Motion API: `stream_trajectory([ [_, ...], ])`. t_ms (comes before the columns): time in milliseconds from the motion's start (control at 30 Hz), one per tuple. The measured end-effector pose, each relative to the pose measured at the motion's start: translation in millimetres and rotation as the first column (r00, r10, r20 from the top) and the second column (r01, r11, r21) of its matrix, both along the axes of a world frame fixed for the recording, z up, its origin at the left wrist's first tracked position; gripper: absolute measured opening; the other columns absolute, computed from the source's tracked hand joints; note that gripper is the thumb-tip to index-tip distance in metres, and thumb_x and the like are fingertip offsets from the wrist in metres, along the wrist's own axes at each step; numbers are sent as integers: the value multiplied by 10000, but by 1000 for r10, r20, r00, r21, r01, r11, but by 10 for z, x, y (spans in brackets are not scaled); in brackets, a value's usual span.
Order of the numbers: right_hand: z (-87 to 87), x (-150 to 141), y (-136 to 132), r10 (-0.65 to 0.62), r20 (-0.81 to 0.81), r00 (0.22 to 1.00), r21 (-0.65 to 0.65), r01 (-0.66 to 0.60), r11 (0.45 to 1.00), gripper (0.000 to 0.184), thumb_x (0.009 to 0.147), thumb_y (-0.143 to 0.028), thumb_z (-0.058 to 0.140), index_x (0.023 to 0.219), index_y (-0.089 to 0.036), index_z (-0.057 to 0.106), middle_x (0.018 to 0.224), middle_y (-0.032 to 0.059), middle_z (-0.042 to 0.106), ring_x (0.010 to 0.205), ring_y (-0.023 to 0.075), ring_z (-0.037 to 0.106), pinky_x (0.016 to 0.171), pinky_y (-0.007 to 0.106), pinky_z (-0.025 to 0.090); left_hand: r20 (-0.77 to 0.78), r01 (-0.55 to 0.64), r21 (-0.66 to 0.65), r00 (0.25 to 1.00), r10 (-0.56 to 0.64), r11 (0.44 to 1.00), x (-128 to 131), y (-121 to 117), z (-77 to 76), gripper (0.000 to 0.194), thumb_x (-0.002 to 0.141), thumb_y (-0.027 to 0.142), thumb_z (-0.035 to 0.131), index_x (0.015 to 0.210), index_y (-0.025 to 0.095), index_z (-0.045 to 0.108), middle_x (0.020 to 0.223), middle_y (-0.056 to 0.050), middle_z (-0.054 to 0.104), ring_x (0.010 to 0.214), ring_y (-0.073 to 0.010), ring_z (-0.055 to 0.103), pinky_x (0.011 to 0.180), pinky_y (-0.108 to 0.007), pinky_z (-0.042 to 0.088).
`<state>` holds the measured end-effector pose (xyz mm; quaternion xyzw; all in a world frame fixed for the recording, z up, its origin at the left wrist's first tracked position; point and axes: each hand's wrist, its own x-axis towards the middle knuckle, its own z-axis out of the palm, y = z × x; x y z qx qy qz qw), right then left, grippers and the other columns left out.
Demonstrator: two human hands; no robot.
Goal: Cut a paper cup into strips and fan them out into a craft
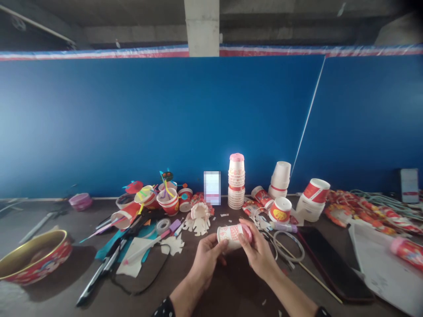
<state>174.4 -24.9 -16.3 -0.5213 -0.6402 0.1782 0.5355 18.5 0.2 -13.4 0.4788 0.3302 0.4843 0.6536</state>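
A white paper cup (228, 232) with a red printed pattern lies sideways between my two hands, above the dark table. My left hand (208, 254) is closed around its rim end, thumb on the side. At the other end, my right hand (257, 246) grips the cup near a pink piece (246, 232) that covers its base. Behind the hands stands a tall stack of paper cups (236, 185), topped with a similar pink piece. A cut paper-cup shape (200, 218) with fringed edges rests just beyond my left hand.
Left are decorated cups (168, 201), a tape roll (163, 226), scissors-like black tools, paper scraps and a red metal bowl (36, 264). Right are more cups (280, 210), a coiled clear tube (291, 246), a thin stick (320, 281), a dark tablet-like slab (333, 264) and white sheets (386, 268).
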Motion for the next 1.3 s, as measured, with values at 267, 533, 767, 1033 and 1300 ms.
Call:
stream_trajectory([
  [267,-13,76,87,-50,-97,994,-41,46,998,293,848,-400,436,1049,-210,533,1056,91,615,997,233,569,873,368,446,49,-18,-89,999,22,996,-4,18,-30,344,590,364,732,771,85,644,640,-48,618,520,-99,505,418,-189,420],
  [533,-77,297,183,-148,-108,983,-151,131,980,247,841,-394,387,939,-211,521,794,71,648,621,223,627,530,338,504,100,-66,-154,992,82,986,-37,40,3,350,560,331,756,796,98,643,780,-88,670,617,-146,595,470,-208,464],
  [767,216,535,95,-164,80,983,-141,174,975,178,740,-345,523,871,-228,552,771,12,628,737,220,596,668,337,469,177,-77,-180,978,110,981,-69,86,-24,370,557,315,767,832,99,645,816,-90,678,667,-154,623,590,-242,503],
  [1033,666,715,-273,538,-47,842,-466,-495,733,543,833,-557,338,662,-208,717,681,62,681,652,197,619,597,297,461,233,-91,-192,963,135,977,-62,90,-51,335,670,390,684,827,96,646,818,-87,668,730,-153,609,674,-288,509],
  [1300,413,513,-80,107,439,892,-367,69,928,124,751,-303,536,685,-230,612,634,2,647,578,179,579,525,259,375,236,-90,-178,963,131,980,-70,90,-53,309,672,321,695,886,110,621,878,-89,661,775,-174,617,663,-280,510],
])
